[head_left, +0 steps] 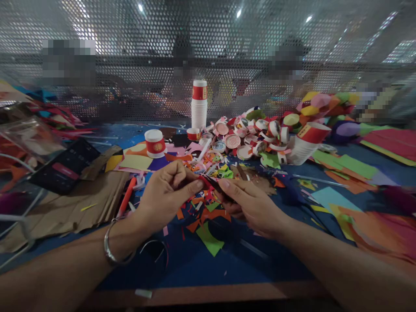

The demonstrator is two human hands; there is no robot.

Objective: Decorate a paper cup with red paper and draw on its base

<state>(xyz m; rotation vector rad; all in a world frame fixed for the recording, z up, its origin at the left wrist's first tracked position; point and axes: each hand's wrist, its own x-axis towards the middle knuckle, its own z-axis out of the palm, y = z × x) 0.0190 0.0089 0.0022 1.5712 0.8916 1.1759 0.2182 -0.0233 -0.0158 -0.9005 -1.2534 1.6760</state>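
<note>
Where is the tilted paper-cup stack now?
In the head view, the tilted stack is right of centre, beside the heap of round paper pieces.

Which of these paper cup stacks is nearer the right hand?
The right stack, beside the cut cup pieces; the other stack stands farther back, near the perforated screen.

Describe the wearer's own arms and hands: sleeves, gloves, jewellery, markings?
Left arm: no sleeve in view, shiny silver-coloured bracelet near the hand. Right arm: no sleeve or bracelet in view. Left hand and right hand: ungloved, no rings or markings visible.
</note>
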